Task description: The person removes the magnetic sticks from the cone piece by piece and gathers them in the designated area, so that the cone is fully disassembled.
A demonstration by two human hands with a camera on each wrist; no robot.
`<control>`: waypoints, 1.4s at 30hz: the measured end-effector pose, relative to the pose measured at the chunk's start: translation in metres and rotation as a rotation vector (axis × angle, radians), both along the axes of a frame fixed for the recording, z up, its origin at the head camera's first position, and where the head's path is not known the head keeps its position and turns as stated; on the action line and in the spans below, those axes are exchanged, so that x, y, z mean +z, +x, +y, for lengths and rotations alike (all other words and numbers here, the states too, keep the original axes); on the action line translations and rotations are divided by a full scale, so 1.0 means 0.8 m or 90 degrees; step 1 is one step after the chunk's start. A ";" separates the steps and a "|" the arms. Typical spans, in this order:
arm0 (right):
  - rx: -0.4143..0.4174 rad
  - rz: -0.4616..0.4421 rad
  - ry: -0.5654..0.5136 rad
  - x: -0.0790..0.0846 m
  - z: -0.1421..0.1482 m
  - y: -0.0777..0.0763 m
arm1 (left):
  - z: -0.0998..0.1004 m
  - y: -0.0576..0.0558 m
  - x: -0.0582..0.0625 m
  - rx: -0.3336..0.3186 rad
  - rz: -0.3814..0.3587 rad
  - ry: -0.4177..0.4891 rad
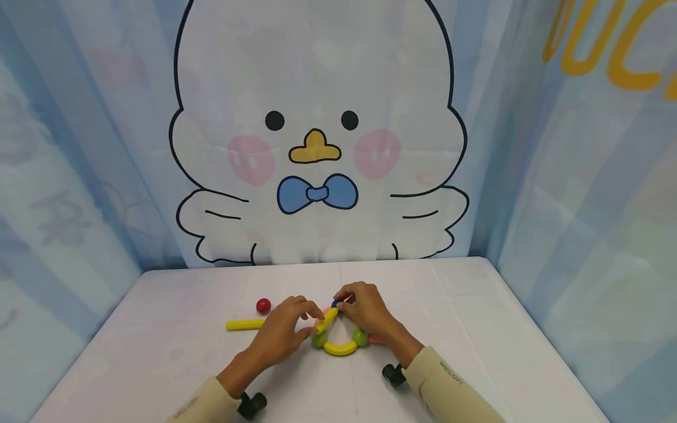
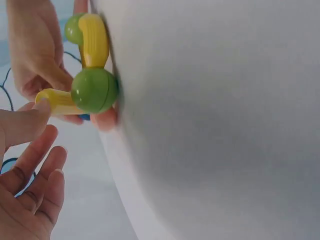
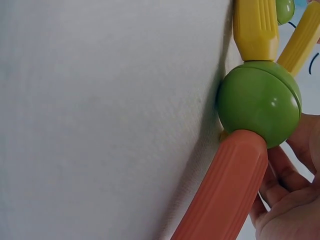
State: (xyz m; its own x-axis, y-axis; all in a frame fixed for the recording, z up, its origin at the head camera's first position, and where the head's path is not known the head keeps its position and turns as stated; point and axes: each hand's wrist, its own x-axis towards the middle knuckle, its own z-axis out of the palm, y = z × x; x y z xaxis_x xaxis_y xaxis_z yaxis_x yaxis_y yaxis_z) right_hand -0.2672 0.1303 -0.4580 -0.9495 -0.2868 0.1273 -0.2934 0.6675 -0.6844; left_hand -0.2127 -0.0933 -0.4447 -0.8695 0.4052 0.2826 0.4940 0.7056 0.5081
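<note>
My left hand (image 1: pixel 282 332) holds a straight yellow rod (image 1: pixel 328 319) between thumb and index finger, its other fingers apart from it. In the left wrist view that rod meets a green ball (image 2: pixel 94 90), which also joins a curved yellow rod (image 2: pixel 96 40). At the far end of the straight rod, my right hand (image 1: pixel 367 308) pinches a small blue ball (image 1: pixel 335 304). A second green ball (image 1: pixel 360 337) sits at the other end of the curved rod. From it a salmon-coloured rod (image 3: pixel 222 187) extends, large in the right wrist view.
A loose red ball (image 1: pixel 263 305) and another yellow rod (image 1: pixel 245 325) lie on the white-covered table (image 1: pixel 132 352), left of the joined pieces. Behind the table hangs a curtain (image 1: pixel 317 235) with a cartoon bird.
</note>
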 end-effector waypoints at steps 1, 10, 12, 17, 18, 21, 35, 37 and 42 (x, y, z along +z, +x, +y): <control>-0.001 -0.001 0.000 0.000 0.000 0.000 | -0.002 -0.001 0.000 0.007 0.002 -0.001; 0.003 0.011 0.000 -0.002 0.000 0.000 | -0.014 -0.006 -0.007 0.033 -0.004 -0.030; 0.002 0.010 0.002 -0.003 0.001 -0.001 | -0.014 -0.006 -0.009 0.027 -0.006 -0.035; -0.005 0.007 0.003 -0.003 0.001 -0.002 | -0.007 -0.009 -0.011 0.013 -0.009 -0.036; -0.002 0.010 0.003 -0.004 0.002 -0.002 | -0.006 -0.010 -0.011 0.013 -0.007 -0.036; 0.004 0.012 0.003 -0.004 0.002 -0.002 | -0.002 -0.012 -0.010 0.019 -0.002 -0.026; 0.016 0.017 -0.002 -0.005 0.003 -0.001 | -0.004 -0.020 -0.010 0.072 0.024 -0.021; 0.015 0.018 -0.001 -0.005 0.003 -0.001 | -0.005 -0.020 -0.012 0.079 0.017 -0.023; 0.008 0.025 0.013 -0.007 0.002 -0.001 | -0.005 -0.020 -0.018 0.096 -0.020 -0.032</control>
